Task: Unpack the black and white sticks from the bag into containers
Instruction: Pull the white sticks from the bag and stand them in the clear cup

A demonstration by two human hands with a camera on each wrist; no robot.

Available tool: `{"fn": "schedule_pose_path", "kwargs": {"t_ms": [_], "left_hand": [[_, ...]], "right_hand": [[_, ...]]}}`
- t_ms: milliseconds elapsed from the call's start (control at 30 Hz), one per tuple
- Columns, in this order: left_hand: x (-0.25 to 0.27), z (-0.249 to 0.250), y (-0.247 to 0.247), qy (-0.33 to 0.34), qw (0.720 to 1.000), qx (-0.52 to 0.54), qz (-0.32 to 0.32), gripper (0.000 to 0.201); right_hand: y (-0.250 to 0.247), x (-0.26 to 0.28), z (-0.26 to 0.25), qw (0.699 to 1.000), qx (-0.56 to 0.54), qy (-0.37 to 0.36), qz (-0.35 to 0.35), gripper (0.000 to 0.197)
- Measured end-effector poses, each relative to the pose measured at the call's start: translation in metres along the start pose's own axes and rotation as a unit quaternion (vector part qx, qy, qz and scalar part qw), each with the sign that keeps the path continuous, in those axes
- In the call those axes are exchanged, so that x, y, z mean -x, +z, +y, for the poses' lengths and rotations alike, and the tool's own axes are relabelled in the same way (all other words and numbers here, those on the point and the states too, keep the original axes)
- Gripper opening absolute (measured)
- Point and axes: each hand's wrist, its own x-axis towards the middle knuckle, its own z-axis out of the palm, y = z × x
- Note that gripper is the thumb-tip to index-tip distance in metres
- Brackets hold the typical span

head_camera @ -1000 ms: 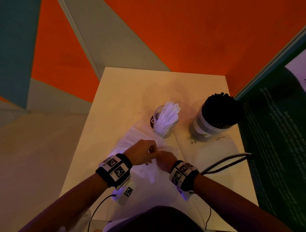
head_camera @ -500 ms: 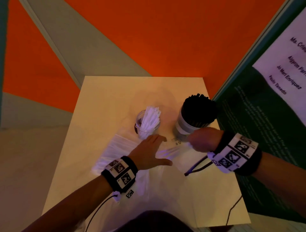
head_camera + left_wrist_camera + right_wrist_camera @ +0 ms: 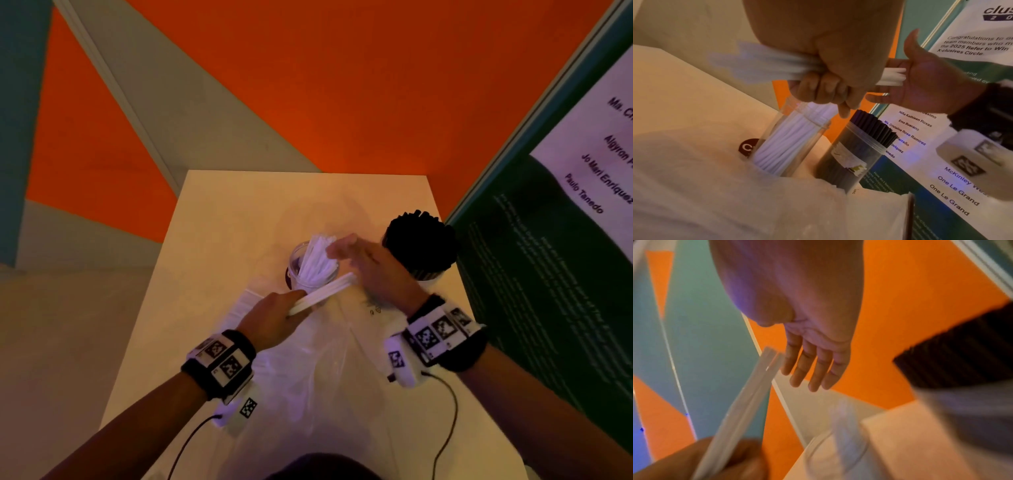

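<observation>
Table (image 3: 219,219) against orange-and-grey wall (image 3: 308,85)

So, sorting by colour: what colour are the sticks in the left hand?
White sticks, clearest in the left wrist view.

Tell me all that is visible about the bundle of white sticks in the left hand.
The bundle of white sticks is a few thin, straight, matt white rods, all one length, lying side by side. The left hand grips it near one end, fingers curled round it. It lies roughly level, just above the clear container of white sticks. Its free ends point at the open right hand; contact is unclear.
</observation>
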Motion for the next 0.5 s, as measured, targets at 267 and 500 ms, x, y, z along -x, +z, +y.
{"fn": "schedule_pose_path", "kwargs": {"t_ms": [267,500], "left_hand": [[-0.004,0.002,0.004,-0.017,0.999,0.042,-0.002,0.025],[-0.027,0.016,0.002,-0.013,0.989,0.14,0.051,0.026]], "right_hand": [[0.043,0.004,0.006,0.978,-0.203,-0.026,0.042,0.038],[0.046,-0.007,-0.001,0.945,-0.306,-0.11,0.038,0.02]]}}
